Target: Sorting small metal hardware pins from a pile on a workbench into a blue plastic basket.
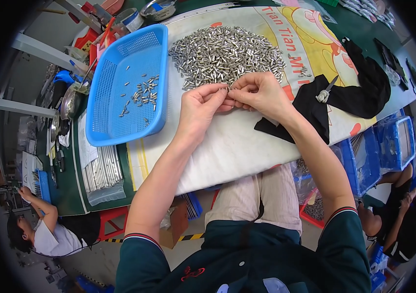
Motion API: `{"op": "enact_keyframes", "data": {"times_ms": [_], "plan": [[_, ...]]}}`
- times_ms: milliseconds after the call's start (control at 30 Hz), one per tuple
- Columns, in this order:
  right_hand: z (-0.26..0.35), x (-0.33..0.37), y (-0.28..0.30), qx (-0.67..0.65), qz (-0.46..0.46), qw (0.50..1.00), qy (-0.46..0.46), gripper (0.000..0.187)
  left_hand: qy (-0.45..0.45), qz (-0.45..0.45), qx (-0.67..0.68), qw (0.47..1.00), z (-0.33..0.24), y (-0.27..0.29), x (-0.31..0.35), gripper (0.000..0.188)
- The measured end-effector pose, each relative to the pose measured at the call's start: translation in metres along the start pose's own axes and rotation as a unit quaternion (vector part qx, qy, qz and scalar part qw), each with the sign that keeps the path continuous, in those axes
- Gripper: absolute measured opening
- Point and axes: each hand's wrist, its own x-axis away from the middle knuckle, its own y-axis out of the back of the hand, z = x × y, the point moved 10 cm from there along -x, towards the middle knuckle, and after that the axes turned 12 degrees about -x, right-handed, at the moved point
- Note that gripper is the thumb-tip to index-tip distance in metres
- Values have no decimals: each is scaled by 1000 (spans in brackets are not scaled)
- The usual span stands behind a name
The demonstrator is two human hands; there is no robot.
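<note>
My left hand [202,105] and my right hand [261,94] meet fingertip to fingertip in front of a large heap of small silver metal pins [227,54]. Both are closed in a pinch on a tiny metal piece [228,90], mostly covered by the fingers. To the left of the heap stands a blue perforated plastic basket [115,56], with a small scatter of the same pins [144,93] on its bottom. The heap lies on a white and yellow printed cloth [232,141] spread over the table.
A black cloth [371,93] lies to the right, with a wrapped-handle blade [326,92] on it. Long metal rods [101,171] in a plastic bag lie left. Blue crates [364,161] stand at the right. One person [51,229] sits left, and others are at the right.
</note>
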Motion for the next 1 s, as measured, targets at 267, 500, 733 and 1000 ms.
{"op": "enact_keyframes", "data": {"times_ms": [267,500,733,1000], "plan": [[0,1,-1,3,5,1000,-15,15,43,15,32,998,12,1,-1,22],[-2,2,0,1,0,1000,-14,14,32,30,26,999,6,-3,0,22],[1,2,-1,5,6,1000,-10,13,28,21,21,999,6,-1,-1,21],[2,3,-2,3,8,1000,-3,13,50,20,73,996,11,1,-2,20]]}}
